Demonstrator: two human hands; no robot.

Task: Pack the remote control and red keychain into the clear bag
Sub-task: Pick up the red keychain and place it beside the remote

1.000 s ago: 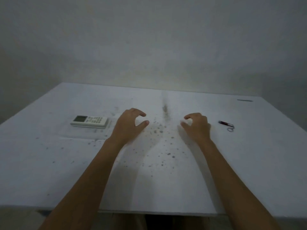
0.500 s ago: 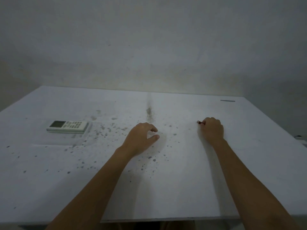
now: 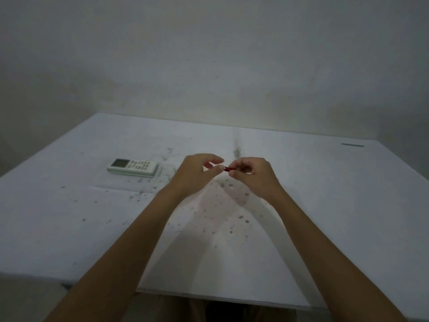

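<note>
R hand (image 3: 253,176) grip pinched the red keychain (image 3: 228,168) above the tabletop (image 3: 69,228); L hand (image 3: 197,175) grip was part-open, fingertips at its silver end, contact unclear. Remote control (image 3: 132,167) lay to the left, unpacked. Clear bag not clearly visible; nothing packed yet.

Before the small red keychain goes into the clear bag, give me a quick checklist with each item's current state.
1. Small red keychain held: ok, pinched in right hand.
2. Left hand free: ok, fingers open at the keychain's tip.
3. White remote control reachable: ok, lying flat on white table.
4. Clear plastic bag located: cannot tell; faint outline under the remote only.
5. Bag mouth open: cannot tell.
</note>
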